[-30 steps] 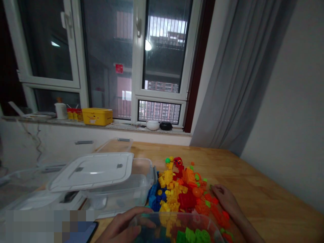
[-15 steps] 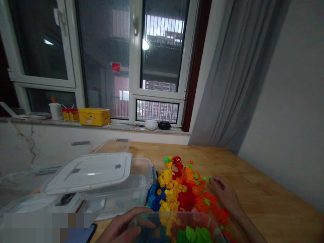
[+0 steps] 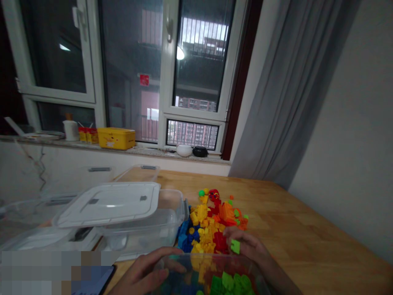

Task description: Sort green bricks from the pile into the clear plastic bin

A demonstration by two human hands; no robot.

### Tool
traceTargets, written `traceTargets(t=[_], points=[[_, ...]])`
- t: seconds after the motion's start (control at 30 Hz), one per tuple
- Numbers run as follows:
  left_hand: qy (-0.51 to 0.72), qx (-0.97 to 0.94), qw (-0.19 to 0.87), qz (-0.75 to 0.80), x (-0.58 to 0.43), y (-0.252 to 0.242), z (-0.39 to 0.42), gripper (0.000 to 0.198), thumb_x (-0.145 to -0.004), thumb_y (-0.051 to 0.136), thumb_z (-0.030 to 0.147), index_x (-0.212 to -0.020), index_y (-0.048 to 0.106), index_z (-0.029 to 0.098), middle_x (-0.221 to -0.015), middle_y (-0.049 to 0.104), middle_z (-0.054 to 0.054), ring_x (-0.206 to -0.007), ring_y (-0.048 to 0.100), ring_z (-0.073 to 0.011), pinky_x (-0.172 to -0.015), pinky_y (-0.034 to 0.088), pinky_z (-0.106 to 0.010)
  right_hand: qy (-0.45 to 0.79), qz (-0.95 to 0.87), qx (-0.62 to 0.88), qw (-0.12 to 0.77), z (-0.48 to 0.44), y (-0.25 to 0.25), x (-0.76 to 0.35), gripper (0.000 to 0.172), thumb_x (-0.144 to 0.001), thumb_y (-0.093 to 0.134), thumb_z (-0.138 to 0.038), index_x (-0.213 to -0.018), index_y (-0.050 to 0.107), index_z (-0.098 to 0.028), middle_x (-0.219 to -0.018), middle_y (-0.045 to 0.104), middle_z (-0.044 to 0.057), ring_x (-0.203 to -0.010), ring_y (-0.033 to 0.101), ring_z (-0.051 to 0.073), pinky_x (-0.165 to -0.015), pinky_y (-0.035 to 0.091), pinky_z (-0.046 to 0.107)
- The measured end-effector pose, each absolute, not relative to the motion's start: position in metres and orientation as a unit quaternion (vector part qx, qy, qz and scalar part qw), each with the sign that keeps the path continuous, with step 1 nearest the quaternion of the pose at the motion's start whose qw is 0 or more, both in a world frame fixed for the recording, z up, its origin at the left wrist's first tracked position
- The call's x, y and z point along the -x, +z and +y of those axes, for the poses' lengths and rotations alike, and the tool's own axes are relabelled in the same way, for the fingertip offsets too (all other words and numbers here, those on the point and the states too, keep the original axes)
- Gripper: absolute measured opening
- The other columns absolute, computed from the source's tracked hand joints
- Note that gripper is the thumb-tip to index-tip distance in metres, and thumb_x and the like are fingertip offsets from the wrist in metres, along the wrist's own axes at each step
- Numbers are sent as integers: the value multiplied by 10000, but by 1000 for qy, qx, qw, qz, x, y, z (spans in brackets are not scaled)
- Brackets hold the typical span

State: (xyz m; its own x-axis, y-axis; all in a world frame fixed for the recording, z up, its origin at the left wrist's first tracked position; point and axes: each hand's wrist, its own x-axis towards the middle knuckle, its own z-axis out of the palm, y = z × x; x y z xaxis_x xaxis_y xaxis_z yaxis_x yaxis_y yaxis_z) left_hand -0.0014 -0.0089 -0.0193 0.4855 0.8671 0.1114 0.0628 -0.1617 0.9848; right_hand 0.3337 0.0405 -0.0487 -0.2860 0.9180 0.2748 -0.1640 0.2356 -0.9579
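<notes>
My left hand (image 3: 147,268) grips the left side of a clear plastic box (image 3: 215,255) at the bottom of the view, fingers over its rim. Several green toy blocks (image 3: 230,283) lie inside. Just above the box's right side, my right hand (image 3: 253,249) pinches a light green toy block (image 3: 235,246). Beyond the box spreads a pile of blocks: blue ones (image 3: 184,237) on the left, yellow ones (image 3: 202,213) in the middle, orange ones (image 3: 226,212) on the right. A red block (image 3: 220,241) sits close to my right fingertips. My right hand and the box hide part of the pile.
Left of the pile stands a larger clear bin (image 3: 170,196) with a white lid (image 3: 123,203) resting across it. A phone (image 3: 98,280) lies at the lower left. The wooden table (image 3: 291,221) extends right. A yellow box (image 3: 116,138) stands on the windowsill.
My right hand has moved left and nearer, from the pile's right edge to above the box, now with a light green block in its fingers. My left hand keeps its grip on the box.
</notes>
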Motion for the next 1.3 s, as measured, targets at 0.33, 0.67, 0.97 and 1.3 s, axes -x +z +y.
traceTargets(t=[0.33,0.67,0.97,1.3], points=[[381,-659,543,354,-3,-8,-10,350,-872,606,416,-1188,690,292,-1077,790,-63,-1082,670,-336,-972,491,-455,621,-675,190,350,55,-63,-338,266,-704,786,-441,-906,760,-269,-1127,664,63,-1106,588,271,-953,423,406],[380,-655,547,358,1,-15,-9,386,-870,601,449,-1207,679,279,-1085,787,-76,-1075,675,-338,-967,503,-456,630,-660,219,346,41,-48,-334,353,-647,804,-479,-905,751,-244,-1104,678,60,-1104,593,281,-974,410,405],[371,-666,538,360,1,-13,-9,383,-869,603,453,-1208,677,293,-1086,789,-70,-1059,685,-327,-954,503,-436,587,-617,272,448,46,-45,-344,265,-684,794,-384,-880,732,-217,-968,681,51,-927,617,216,-786,483,305],[380,-660,546,349,-1,-12,-8,375,-867,609,448,-1201,684,294,-1086,790,-66,-1073,677,-334,-959,503,-449,183,-546,622,530,86,-61,-433,370,-727,626,-520,-879,710,-193,-877,746,93,-809,651,266,-773,510,371]])
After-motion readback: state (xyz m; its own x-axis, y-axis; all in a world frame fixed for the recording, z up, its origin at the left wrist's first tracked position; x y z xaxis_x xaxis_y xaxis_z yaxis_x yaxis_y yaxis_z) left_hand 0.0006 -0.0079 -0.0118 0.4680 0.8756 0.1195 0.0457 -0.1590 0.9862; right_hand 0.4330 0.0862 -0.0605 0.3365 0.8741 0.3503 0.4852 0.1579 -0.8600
